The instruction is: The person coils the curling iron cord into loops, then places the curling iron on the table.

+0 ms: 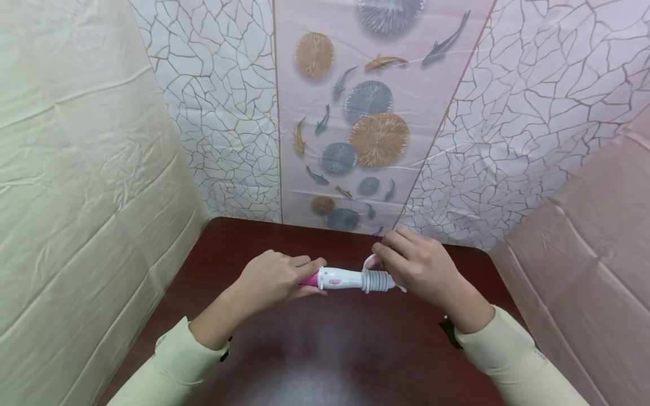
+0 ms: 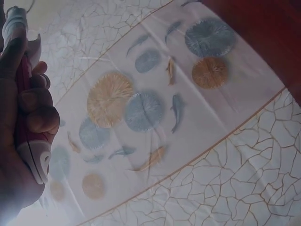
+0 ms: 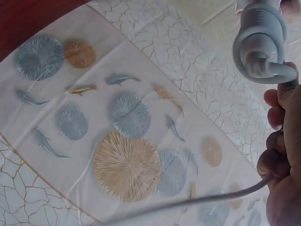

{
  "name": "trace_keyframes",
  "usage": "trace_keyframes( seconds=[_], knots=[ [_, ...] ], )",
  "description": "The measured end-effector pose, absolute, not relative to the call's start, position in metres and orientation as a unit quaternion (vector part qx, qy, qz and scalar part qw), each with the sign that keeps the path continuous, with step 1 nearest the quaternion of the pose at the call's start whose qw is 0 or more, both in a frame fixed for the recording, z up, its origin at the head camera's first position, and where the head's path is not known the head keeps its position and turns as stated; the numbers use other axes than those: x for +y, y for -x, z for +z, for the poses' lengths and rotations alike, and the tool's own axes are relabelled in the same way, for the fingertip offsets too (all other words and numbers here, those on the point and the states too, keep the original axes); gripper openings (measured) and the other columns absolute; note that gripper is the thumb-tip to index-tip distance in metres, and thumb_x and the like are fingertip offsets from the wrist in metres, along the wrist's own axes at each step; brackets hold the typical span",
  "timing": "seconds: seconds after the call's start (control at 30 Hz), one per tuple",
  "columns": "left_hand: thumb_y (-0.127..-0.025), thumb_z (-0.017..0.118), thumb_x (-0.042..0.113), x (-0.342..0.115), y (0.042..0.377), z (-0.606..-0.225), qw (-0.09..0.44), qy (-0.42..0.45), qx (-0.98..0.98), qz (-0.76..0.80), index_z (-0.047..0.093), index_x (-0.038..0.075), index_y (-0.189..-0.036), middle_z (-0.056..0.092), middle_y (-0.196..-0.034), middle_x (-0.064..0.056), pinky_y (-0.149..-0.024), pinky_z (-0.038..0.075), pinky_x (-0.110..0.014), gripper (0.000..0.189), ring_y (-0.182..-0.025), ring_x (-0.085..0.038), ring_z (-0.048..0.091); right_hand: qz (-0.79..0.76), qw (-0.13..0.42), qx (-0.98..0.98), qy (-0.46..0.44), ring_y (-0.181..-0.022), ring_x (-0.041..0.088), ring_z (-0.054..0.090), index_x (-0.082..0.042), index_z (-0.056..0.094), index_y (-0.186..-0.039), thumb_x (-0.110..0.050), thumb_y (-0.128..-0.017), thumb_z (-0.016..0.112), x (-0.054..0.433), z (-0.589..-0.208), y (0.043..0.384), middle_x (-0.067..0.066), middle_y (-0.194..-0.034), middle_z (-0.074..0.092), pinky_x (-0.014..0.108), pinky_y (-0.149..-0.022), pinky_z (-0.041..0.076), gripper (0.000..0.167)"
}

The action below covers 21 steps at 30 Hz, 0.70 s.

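Note:
A pink and white hair straightener (image 1: 345, 278) is held level above the brown table, its pale switch facing up. My left hand (image 1: 271, 280) grips its pink end; in the left wrist view fingers curl round the pink body, near a white end piece (image 2: 36, 160). Around the handle's right end the white cord (image 1: 376, 281) lies in several tight coils. My right hand (image 1: 421, 268) pinches the cord just beside those coils. In the right wrist view a loose stretch of cord (image 3: 221, 195) runs from the curled fingers toward the lower left.
Below the hands spreads a dark red-brown table (image 1: 325, 349). Behind it hangs a patterned cloth (image 1: 337, 113) with fish and round shapes. Plain cream cloth (image 1: 76, 169) walls the left side, and a beige cloth (image 1: 589, 259) the right.

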State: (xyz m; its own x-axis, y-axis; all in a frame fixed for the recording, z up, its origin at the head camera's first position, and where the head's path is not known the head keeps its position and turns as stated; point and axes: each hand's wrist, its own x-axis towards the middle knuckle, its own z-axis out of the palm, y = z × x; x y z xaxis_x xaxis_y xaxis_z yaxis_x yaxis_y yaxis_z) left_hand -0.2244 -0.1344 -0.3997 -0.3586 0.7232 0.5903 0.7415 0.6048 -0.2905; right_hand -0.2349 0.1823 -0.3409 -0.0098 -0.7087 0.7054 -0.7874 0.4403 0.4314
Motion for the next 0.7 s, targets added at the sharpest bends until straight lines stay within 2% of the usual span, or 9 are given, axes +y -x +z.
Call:
trace_keyframes(
  seconds=[0.2, 0.4, 0.57, 0.7],
  knots=[
    [-0.093, 0.085, 0.059, -0.133, 0.22, -0.397, 0.37, 0.445, -0.815, -0.006, 0.074, 0.02, -0.125, 0.067, -0.081, 0.01, -0.047, 0.045, -0.028, 0.051, -0.051, -0.009, 0.047, 0.065, 0.423, -0.742, -0.517, -0.073, 0.022, 0.058, -0.007, 0.079, -0.099, 0.0, -0.102, 0.054, 0.188, -0.34, 0.247, 0.006, -0.09, 0.067, 0.036, -0.05, 0.049, 0.027],
    [-0.092, 0.085, 0.059, -0.132, 0.214, -0.397, 0.383, 0.455, -0.804, 0.003, 0.074, 0.019, -0.125, 0.065, -0.078, 0.01, -0.046, 0.046, -0.028, 0.053, -0.053, -0.007, 0.052, 0.093, 0.381, -0.762, -0.515, -0.08, 0.024, 0.062, -0.003, 0.079, -0.105, 0.015, -0.089, 0.061, 0.194, -0.344, 0.266, 0.009, -0.095, 0.068, 0.036, -0.06, 0.054, 0.03],
    [-0.092, 0.083, 0.064, -0.128, 0.207, -0.398, 0.395, 0.474, -0.787, 0.001, 0.074, 0.019, -0.126, 0.067, -0.08, 0.012, -0.046, 0.045, -0.026, 0.057, -0.057, -0.004, 0.06, 0.124, 0.376, -0.776, -0.492, -0.075, 0.021, 0.061, -0.001, 0.078, -0.104, 0.018, -0.088, 0.074, 0.2, -0.346, 0.284, 0.007, -0.09, 0.065, 0.036, -0.062, 0.054, 0.025],
    [-0.091, 0.085, 0.064, -0.126, 0.203, -0.394, 0.409, 0.475, -0.78, 0.002, 0.075, 0.019, -0.127, 0.067, -0.08, 0.012, -0.046, 0.043, -0.024, 0.058, -0.058, -0.004, 0.06, 0.139, 0.364, -0.797, -0.462, -0.068, 0.018, 0.055, -0.003, 0.079, -0.101, 0.014, -0.09, 0.075, 0.201, -0.353, 0.298, 0.006, -0.085, 0.064, 0.035, -0.06, 0.049, 0.021]
  ],
)
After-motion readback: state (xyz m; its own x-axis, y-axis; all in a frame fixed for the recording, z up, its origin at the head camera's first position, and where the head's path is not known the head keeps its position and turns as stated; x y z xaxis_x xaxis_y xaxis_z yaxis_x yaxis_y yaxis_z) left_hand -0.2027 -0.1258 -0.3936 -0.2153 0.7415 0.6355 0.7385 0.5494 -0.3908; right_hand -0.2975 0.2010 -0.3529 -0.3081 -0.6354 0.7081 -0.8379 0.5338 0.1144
